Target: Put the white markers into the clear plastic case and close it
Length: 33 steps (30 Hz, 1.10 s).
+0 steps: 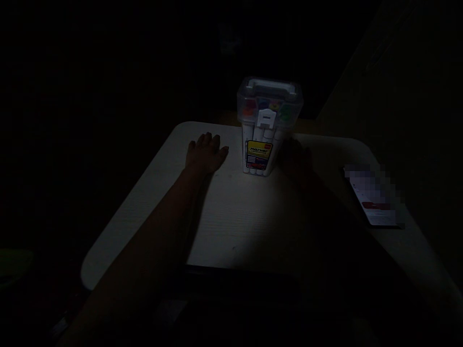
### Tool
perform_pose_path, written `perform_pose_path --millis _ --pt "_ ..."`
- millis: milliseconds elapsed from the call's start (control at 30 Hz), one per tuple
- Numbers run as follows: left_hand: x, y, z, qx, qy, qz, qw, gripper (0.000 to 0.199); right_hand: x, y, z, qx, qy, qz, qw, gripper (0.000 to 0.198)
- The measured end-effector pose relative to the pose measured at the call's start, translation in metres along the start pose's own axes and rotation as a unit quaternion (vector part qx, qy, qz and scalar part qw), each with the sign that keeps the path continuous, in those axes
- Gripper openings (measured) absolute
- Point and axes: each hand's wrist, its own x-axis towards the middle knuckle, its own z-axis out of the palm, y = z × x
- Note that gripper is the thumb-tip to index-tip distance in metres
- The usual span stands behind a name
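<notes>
A clear plastic case of markers (pixel 258 137) stands upright toward the far side of a pale table (pixel 231 217). Its lid is closed, with a white latch in front and a handle on top; coloured caps show through the lid. My left hand (pixel 205 153) lies flat on the table to the left of the case, fingers apart, holding nothing and not touching it. On the other side, my right hand (pixel 296 156) rests close by the case in deep shadow. Its fingers seem spread on the table; whether they touch the case I cannot tell.
A phone (pixel 374 197) with a lit, partly blurred screen lies on the table's right side. The table has rounded corners, and its near edge shows below my forearms. A greenish object (pixel 14 265) is dimly seen at the lower left. The surroundings are very dark.
</notes>
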Motion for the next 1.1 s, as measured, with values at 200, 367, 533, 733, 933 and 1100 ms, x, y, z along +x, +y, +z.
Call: perform_pose_path --millis 200,367,533,733,933,1100 --pt "0.0008 -0.0006 0.0009 0.006 -0.001 -0.002 1.0 0.073 -0.0003 0.0 0.0001 0.006 -0.002 -0.003 1.0 0.062" --pt "-0.0005 0.0006 -0.0005 0.002 -0.003 -0.004 1.0 0.072 0.0015 -0.0002 0.0005 0.015 0.0 0.002 1.0 0.065" --pt "-0.0041 0.0024 -0.0031 0.008 0.014 -0.029 0.999 0.073 0.0022 0.0011 0.0007 0.022 0.002 0.011 1.0 0.062" --pt "-0.0057 0.0022 -0.0027 -0.004 0.027 -0.065 0.998 0.073 0.0027 -0.0001 -0.0007 0.024 -0.009 0.017 1.0 0.066" --pt "-0.0068 0.002 -0.0012 0.006 0.035 -0.059 0.998 0.071 0.0015 -0.0021 -0.0039 0.028 -0.016 0.017 0.999 0.065" --pt "-0.0043 -0.0032 -0.0018 0.013 0.047 -0.006 0.999 0.074 0.0007 -0.002 -0.0044 0.033 -0.016 0.017 0.999 0.064"
